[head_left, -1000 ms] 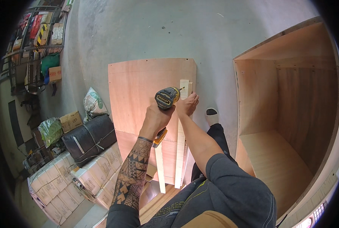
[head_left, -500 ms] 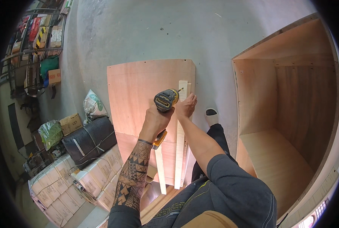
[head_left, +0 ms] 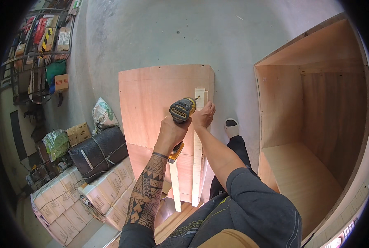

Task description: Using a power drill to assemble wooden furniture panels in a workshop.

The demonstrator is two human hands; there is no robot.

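My left hand (head_left: 172,131) is wrapped round the grip of a yellow-and-black cordless drill (head_left: 183,110). The drill's bit points away to the upper right, its tip at the far end of a pale wooden strip (head_left: 197,165). My right hand (head_left: 204,116) grips that strip just nearer than the bit, fingers curled over its right side. Under the strip is a large plywood panel or box (head_left: 149,97), whose far edge has small dark holes. A second wooden strip (head_left: 175,186) lies to the left of the first, partly hidden by the drill and my left arm.
An open plywood cabinet (head_left: 280,103) stands at the right. To the left are stacked cartons (head_left: 60,202), a black wrapped bundle (head_left: 97,153), a white sack (head_left: 104,114) and a green plastic bag (head_left: 55,144). A loaded metal rack (head_left: 54,53) is at the far left.
The whole view has shifted very slightly. Both hands keep their places on the drill and the strip, with the bit still at the strip's far end.
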